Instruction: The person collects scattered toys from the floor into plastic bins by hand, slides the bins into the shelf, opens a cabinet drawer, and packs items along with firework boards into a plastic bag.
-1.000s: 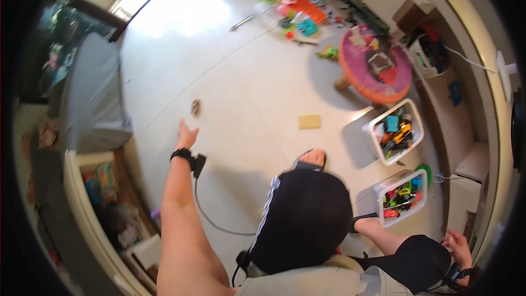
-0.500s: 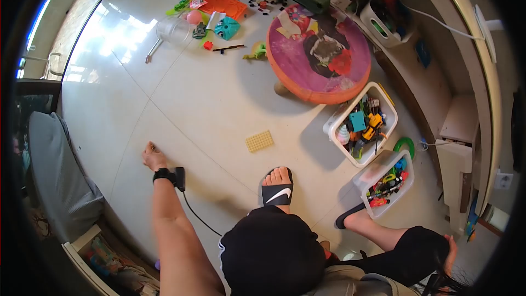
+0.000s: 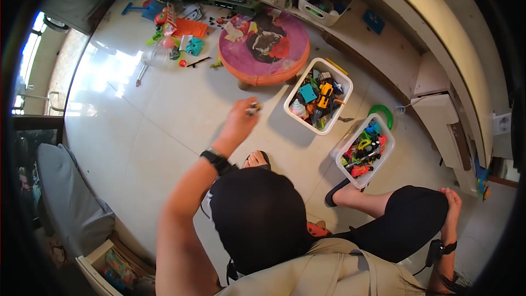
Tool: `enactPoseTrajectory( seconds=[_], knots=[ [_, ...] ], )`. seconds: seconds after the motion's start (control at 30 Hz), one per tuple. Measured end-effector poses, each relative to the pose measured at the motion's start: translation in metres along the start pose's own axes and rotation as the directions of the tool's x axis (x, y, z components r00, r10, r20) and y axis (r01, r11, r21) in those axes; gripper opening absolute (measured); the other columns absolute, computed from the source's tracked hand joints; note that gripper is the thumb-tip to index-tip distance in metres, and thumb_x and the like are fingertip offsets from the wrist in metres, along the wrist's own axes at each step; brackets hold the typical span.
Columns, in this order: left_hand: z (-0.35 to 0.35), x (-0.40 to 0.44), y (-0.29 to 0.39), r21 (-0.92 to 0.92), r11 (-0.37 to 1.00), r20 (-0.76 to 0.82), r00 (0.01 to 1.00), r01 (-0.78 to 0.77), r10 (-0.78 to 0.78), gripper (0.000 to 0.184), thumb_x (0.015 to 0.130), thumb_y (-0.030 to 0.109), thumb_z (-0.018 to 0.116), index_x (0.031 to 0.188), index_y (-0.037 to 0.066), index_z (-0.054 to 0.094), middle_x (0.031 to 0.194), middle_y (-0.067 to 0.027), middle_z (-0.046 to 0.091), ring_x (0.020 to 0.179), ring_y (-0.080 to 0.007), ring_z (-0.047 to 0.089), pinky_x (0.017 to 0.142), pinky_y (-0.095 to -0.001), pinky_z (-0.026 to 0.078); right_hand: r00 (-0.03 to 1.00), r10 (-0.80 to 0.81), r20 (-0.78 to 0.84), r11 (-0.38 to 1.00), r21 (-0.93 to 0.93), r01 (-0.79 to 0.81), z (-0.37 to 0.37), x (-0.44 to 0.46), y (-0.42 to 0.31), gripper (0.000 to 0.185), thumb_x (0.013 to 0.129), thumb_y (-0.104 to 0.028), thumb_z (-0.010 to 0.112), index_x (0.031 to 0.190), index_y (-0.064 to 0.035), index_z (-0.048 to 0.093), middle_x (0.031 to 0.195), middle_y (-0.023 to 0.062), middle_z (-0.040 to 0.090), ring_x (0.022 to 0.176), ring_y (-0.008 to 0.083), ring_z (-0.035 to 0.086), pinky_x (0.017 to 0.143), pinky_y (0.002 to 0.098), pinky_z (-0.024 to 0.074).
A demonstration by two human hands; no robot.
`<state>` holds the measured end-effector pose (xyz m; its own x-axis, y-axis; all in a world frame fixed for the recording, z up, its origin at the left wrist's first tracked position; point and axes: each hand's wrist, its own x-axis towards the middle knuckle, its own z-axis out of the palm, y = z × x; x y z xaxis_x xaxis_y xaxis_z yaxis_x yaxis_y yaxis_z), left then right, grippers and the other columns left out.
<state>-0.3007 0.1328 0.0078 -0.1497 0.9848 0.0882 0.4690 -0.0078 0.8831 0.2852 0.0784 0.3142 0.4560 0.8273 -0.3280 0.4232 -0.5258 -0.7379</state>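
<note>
Left hand [image 3: 236, 123] is closing its fingertips round a small object [image 3: 253, 109]; fingers are covering most of it, so only a brownish, pale-flecked, blurred bit is showing, shape unclear. It's hanging above the floor, left of the upper white bin [image 3: 341, 111]. Right hand [image 3: 451, 204] is resting on the knee; fingers partly hidden, can't tell how wide. Upper bin is holding a teal box [image 3: 307, 94], a yellow-and-black toy [image 3: 324, 96] and a pale swirled piece [image 3: 297, 108]; lower bin [image 3: 379, 165] is holding jumbled toys, including a red-orange one [image 3: 360, 171]. Shelf basket [image 3: 313, 12] contents are looking too dark to name; lower-left drawer [image 3: 98, 255] is getting cut off.
</note>
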Motion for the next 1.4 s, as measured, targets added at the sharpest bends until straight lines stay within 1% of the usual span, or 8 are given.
enactPoseTrajectory(
  seconds=[0.33, 0.47, 0.63, 0.73, 0.93, 1.0, 1.07, 1.4],
  knots=[
    [0.093, 0.063, 0.068, 0.17, 0.753, 0.529, 0.704, -0.635, 0.474, 0.036, 0.072, 0.019, 0.075, 0.105, 0.012, 0.065, 0.1, -0.0078, 0.064, 0.094, -0.0275, 0.06, 0.082, -0.0365, 0.045, 0.991, -0.123, 0.054, 0.991, -0.045, 0.125, -0.002, -0.011, 0.006, 0.026, 0.095, -0.022, 0.056, 0.087, 0.0005, 0.066, 0.088, 0.0071, 0.066, 0.085, 0.0131, 0.059, 0.081, 0.0253, 0.044],
    [0.073, 0.068, 0.067, 0.051, 0.705, 0.363, 0.671, -0.708, 0.647, 0.03, 0.074, 0.021, 0.075, 0.1, 0.011, 0.064, 0.094, -0.0057, 0.062, 0.096, -0.026, 0.058, 0.083, -0.0364, 0.042, 0.991, -0.128, 0.05, 0.988, -0.081, 0.132, 0.003, -0.018, -0.005, 0.027, 0.096, -0.022, 0.055, 0.087, 0.001, 0.066, 0.089, 0.0079, 0.066, 0.086, 0.0136, 0.06, 0.081, 0.0262, 0.0446],
    [0.004, 0.076, 0.02, 0.117, 0.941, -0.22, 0.916, -0.316, 0.335, 0.018, 0.083, 0.012, 0.065, 0.097, 0.007, 0.054, 0.083, -0.0109, 0.053, 0.077, -0.0306, 0.054, 0.071, -0.0405, 0.043, 0.995, -0.096, -0.003, 0.988, 0.118, 0.096, -0.031, 0.019, 0.057, 0.025, 0.095, -0.02, 0.057, 0.085, 0.001, 0.066, 0.086, 0.0083, 0.066, 0.085, 0.015, 0.06, 0.084, 0.0286, 0.0458],
    [-0.036, 0.084, -0.039, 0.087, 0.996, -0.521, 0.854, 0.031, 0.019, 0.035, 0.083, 0.007, 0.063, 0.114, 0.006, 0.048, 0.096, -0.013, 0.054, 0.088, -0.0319, 0.056, 0.077, -0.0408, 0.044, 1.0, 0.008, 0.01, 0.999, 0.033, -0.008, -0.015, 0.01, 0.018, 0.025, 0.094, -0.021, 0.058, 0.094, 0.0022, 0.067, 0.091, 0.009, 0.067, 0.086, 0.0166, 0.061, 0.081, 0.0292, 0.0473],
    [-0.062, 0.146, -0.119, 0.567, 0.785, -0.27, 0.957, 0.25, -0.11, 0.067, 0.08, 0.013, 0.067, 0.139, 0.008, 0.036, 0.129, -0.0145, 0.049, 0.123, -0.0331, 0.045, 0.095, -0.0506, 0.036, 0.982, 0.175, -0.071, 0.96, -0.211, -0.186, 0.027, -0.018, -0.049, 0.031, 0.093, -0.022, 0.059, 0.106, 0.005, 0.067, 0.097, 0.0103, 0.068, 0.085, 0.0186, 0.062, 0.076, 0.0294, 0.0494],
    [-0.052, 0.165, -0.132, 0.523, 0.815, -0.261, 0.957, 0.25, -0.126, 0.061, 0.082, 0.016, 0.064, 0.138, 0.012, 0.04, 0.135, -0.0105, 0.048, 0.125, -0.032, 0.043, 0.098, -0.0508, 0.033, 0.976, 0.182, -0.116, 0.951, -0.232, -0.205, 0.031, -0.018, -0.055, 0.031, 0.092, -0.021, 0.06, 0.105, 0.0058, 0.067, 0.096, 0.0105, 0.068, 0.085, 0.0181, 0.062, 0.075, 0.0291, 0.0495],
    [-0.041, 0.179, -0.136, 0.604, 0.723, -0.022, 0.913, 0.337, -0.407, 0.049, 0.085, 0.02, 0.058, 0.134, 0.017, 0.048, 0.137, -0.0063, 0.047, 0.127, -0.0305, 0.041, 0.098, -0.0478, 0.034, 0.972, 0.187, -0.144, 0.946, -0.24, -0.218, 0.027, -0.018, -0.05, 0.03, 0.092, -0.021, 0.06, 0.104, 0.0062, 0.067, 0.096, 0.0106, 0.068, 0.084, 0.0178, 0.062, 0.075, 0.029, 0.0495],
    [-0.022, 0.1, -0.157, 0.512, 0.798, -0.179, 0.948, 0.317, -0.262, 0.046, 0.084, 0.004, 0.052, 0.128, 0.015, 0.052, 0.114, -0.018, 0.058, 0.11, -0.0357, 0.052, 0.093, -0.045, 0.043, 0.975, 0.179, -0.129, 0.959, -0.199, -0.202, 0.025, -0.022, -0.052, 0.026, 0.092, -0.02, 0.06, 0.101, 0.0033, 0.068, 0.095, 0.0109, 0.068, 0.088, 0.0179, 0.062, 0.079, 0.0294, 0.0486]
  ],
)
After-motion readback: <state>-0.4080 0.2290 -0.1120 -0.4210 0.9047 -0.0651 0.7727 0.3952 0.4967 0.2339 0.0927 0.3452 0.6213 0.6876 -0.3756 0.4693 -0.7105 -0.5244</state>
